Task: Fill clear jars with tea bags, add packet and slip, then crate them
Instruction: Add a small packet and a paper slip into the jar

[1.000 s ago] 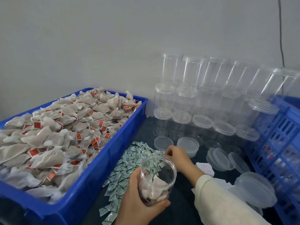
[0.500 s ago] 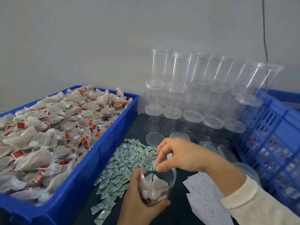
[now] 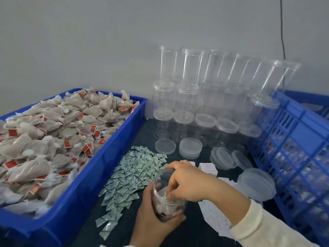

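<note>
**Grip on the jar, fingers at its mouth**

Curled round the lower wall of a clear jar (image 3: 166, 202), the left hand (image 3: 153, 223) has a full grip on it, thumb up one side and fingers across the front. The right hand (image 3: 188, 182) reaches over the jar's open mouth with its fingertips (image 3: 171, 195) bent down inside, pinching something pale green and white; what it is cannot be told for sure. A cream sleeve (image 3: 267, 227) covers that arm. The jar is see-through, without a lid, tilted a little, with a few pale tea bags lying in its bottom part. It is held above the dark desk (image 3: 142, 138), near the front edge.

At the left stands a blue tub (image 3: 106, 157) heaped with tea bags (image 3: 53, 132), greyish pouches with red tags. Just beside it a spread of small green-and-white packets (image 3: 128, 177) lies on the desk. Behind the hands are loose clear lids (image 3: 190, 147) and white paper slips (image 3: 207, 167). Empty jars (image 3: 188, 97) are stacked against the grey wall (image 3: 89, 41). A blue slatted crate (image 3: 293, 148) stands at the right, and a dark cable (image 3: 282, 29) hangs down the wall.
</note>
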{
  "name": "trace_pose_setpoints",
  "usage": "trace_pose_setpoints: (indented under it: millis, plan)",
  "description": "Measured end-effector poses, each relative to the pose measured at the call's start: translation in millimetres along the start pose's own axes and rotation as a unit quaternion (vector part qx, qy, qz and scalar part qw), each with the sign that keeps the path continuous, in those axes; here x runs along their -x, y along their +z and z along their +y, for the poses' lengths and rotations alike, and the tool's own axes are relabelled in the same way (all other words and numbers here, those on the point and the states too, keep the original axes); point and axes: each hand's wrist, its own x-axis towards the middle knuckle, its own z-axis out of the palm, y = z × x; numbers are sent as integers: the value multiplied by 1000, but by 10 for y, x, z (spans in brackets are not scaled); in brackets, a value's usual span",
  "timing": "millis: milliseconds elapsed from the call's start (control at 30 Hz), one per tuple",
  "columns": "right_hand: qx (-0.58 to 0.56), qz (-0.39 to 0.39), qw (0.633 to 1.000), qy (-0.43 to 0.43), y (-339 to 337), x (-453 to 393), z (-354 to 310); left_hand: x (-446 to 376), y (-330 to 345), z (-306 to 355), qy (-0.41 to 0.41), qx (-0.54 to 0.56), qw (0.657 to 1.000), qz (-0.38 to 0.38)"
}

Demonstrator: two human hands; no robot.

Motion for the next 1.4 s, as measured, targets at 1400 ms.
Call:
trace_pose_setpoints:
  millis: [1400]
  plan:
    - [82, 5, 992, 92, -102, -663, 1179, -6, -67, -107, 10, -81, 997, 14]
